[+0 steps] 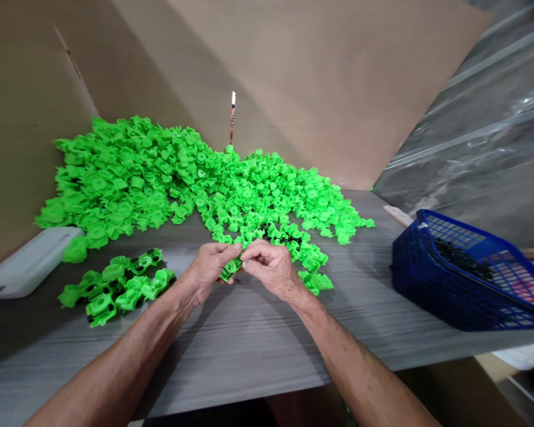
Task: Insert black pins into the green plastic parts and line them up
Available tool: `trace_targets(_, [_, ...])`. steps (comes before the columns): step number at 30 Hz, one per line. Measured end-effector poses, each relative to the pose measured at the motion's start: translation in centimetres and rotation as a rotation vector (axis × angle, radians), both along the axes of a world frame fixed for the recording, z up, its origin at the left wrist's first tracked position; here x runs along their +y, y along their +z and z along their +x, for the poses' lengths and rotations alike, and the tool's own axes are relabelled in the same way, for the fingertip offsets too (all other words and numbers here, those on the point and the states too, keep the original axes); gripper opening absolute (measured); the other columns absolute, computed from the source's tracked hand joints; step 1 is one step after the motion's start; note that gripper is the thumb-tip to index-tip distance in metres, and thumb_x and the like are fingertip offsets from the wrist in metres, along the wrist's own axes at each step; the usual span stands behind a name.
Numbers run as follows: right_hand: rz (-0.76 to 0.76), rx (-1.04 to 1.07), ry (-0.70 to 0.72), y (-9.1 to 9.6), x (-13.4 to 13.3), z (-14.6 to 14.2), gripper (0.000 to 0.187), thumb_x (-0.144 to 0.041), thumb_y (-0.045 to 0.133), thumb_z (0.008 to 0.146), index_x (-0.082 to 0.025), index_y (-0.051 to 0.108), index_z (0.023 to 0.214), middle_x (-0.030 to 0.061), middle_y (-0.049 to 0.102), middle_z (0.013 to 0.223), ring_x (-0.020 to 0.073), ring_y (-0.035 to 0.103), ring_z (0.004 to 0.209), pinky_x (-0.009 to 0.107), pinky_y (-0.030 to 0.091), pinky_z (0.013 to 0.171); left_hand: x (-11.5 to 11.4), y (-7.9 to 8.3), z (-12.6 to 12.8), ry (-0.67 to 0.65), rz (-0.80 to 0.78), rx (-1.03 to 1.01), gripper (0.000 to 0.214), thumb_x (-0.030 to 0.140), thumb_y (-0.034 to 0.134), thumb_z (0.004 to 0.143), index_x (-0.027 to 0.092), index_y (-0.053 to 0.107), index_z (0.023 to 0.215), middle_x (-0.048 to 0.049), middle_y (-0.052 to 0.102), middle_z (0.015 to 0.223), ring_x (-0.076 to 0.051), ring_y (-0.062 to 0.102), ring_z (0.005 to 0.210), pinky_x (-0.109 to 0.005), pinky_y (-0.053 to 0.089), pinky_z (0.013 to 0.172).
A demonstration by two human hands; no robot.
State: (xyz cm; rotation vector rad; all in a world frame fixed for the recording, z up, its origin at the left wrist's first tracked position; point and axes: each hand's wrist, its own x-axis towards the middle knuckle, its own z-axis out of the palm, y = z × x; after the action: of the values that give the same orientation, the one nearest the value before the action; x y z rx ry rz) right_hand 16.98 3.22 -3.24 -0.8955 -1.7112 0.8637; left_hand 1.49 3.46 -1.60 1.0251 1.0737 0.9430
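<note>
You are holding a small bright-green plastic part (230, 268) between your hands, low in the middle of your view and just above the surface. It shows some black, but your fingers hide most of it. Your left hand (209, 270) and right hand (269, 268) are both closed on it, gripping it from either side with their fingers curled inward, and the two hands nearly meet around it.

Directly ahead of your fingers, a large spread of loose green plastic pieces (160, 178) fans out across the grey wood-grain surface (231, 362), its near edge almost touching your right hand. Small black pieces (285, 236) lie among the green just beyond that hand.

Out past your left hand, a small separate group of green parts with black pieces attached (118, 289) sits on the surface, set apart from the pile. Farther left, a white plastic object (29, 263) lies against the pile's edge; a small dark mark on its corner is too small to read.

Well to the right of your right hand sits a blue plastic mesh basket (467, 276), tilted, with dark small pieces (463, 259) inside it and a pale wooden strip (398, 216) poking out behind it.

Beyond the pile, a thin banded red-and-white stick (232, 117) stands upright against brown cardboard (320, 77), with no readable writing on it. Clear plastic sheeting (476, 124) hangs along the right side.
</note>
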Motion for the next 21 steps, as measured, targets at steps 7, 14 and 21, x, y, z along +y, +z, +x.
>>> trace_targets(7, [-0.026,0.072,-0.030,-0.69,0.26,-0.30,0.005,-0.019,0.064,0.071,-0.021,0.068,0.070,-0.0008,0.061,0.071,0.0125,0.056,0.064,0.025,0.045,0.060,-0.17,0.18,-0.06,0.018,0.063,0.046,0.051,0.061,0.077,0.054,0.013,0.061,0.060,0.0011,0.053,0.049,-0.008,0.044,0.038,-0.021,0.029,0.036])
trace_targets(14, [-0.036,0.120,0.025,-0.53,0.29,-0.17,0.002,-0.021,0.067,0.070,-0.021,0.068,0.071,0.0002,0.060,0.075,0.0127,0.056,0.065,0.027,0.046,0.061,-0.12,0.08,0.01,0.041,0.141,0.100,0.049,0.061,0.075,0.056,0.014,0.061,0.059,0.0013,0.052,0.048,-0.009,0.044,0.038,-0.022,0.031,0.035])
trace_targets(21, [-0.014,0.137,0.016,-0.69,0.32,-0.41,0.005,-0.016,0.066,0.067,-0.019,0.069,0.068,0.0003,0.062,0.077,0.0123,0.058,0.068,0.025,0.044,0.063,-0.11,-0.08,0.15,0.055,0.132,0.103,0.045,0.058,0.075,0.058,0.015,0.060,0.061,0.0046,0.047,0.045,-0.009,0.043,0.038,-0.020,0.030,0.034])
